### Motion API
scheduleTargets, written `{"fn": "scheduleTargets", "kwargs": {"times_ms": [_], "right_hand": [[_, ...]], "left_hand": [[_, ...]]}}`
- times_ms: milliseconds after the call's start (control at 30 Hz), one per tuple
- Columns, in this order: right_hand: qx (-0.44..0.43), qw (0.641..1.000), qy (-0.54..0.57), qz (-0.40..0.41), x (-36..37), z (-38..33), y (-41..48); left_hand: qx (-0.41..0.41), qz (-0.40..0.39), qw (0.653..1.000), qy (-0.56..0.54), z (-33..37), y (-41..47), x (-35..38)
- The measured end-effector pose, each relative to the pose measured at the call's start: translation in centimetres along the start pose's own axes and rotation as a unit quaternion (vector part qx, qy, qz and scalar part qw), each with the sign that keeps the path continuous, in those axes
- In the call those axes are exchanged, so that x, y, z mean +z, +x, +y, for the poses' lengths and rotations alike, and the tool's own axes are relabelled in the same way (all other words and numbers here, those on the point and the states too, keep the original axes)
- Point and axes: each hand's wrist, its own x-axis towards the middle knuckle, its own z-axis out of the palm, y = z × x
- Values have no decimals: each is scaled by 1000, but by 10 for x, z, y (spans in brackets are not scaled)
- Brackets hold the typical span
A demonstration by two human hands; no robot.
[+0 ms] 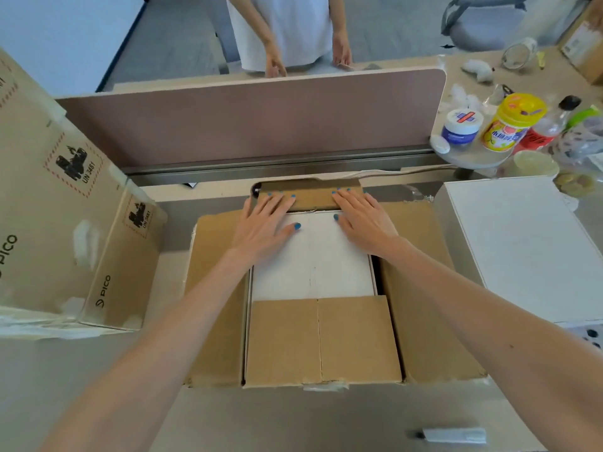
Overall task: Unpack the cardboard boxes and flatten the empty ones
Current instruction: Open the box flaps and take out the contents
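Observation:
An opened brown cardboard box [421, 288] sits on the desk in front of me, its side flaps spread left and right and its near flap [321, 340] folded outward. A white inner box [313, 265] shows inside it. My left hand [262, 223] and my right hand [363, 220] lie flat with straight fingers on the far edge of the white box. The fingertips of both hands press on the far flap [313, 195].
A large brown PICO carton [65, 223] stands at the left. A white box [528, 243] lies at the right. Jars and bottles [509, 125] crowd the far right. A pink divider [254, 122] runs behind, with another person beyond it. A small cutter [453, 435] lies near the front.

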Motion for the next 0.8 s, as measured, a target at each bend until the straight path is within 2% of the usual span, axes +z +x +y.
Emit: {"fn": "scheduleTargets", "kwargs": {"times_ms": [167,333,567,800], "right_hand": [[10,999,-5,43,8,1,4],[20,999,27,39,8,2,6],[0,1000,-7,23,4,1,0],[-16,1000,1,-2,-2,-9,-29]], "left_hand": [[1,40,999,13,3,-2,2],[-2,31,1000,1,3,0,5],[3,23,999,-29,0,-1,4],[22,30,996,-80,12,-40,-6]]}}
